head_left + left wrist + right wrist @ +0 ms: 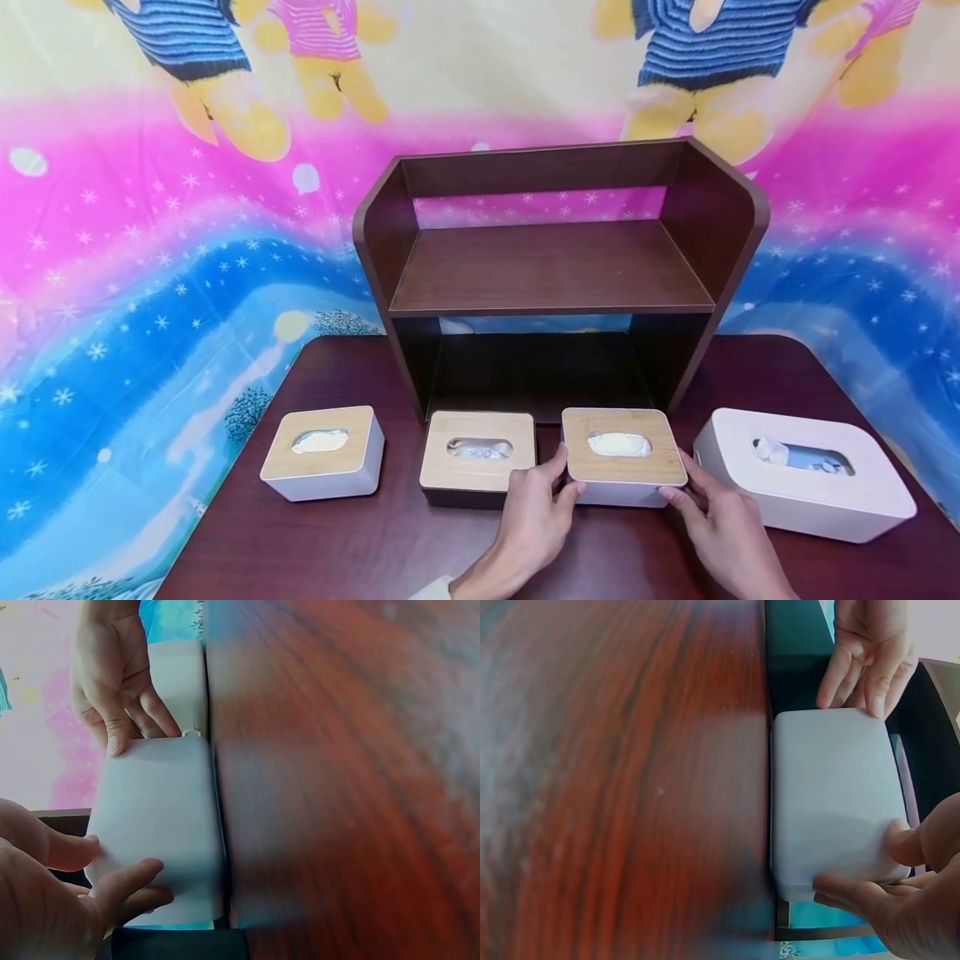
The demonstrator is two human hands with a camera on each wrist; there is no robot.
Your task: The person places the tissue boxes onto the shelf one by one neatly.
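Note:
A white tissue box with a light wooden lid (621,468) sits between my two hands in front of the shelf. My left hand (531,510) holds its left end, with the thumb on the near corner and fingers along the side. At the opposite end my right hand (722,518) grips the right corner in the same way. Both wrist views show the box's plain pale side (157,802) from close by, with fingertips at each end. Just left of the left hand stands a black tissue box with a wooden lid (476,479).
A dark brown two-tier shelf (555,267) stands behind the boxes on the reddish-brown table (360,550). A smaller white box with a wooden lid (337,458) is at the left. To the right lies a longer all-white tissue box (810,487). A printed cloth (150,292) hangs behind.

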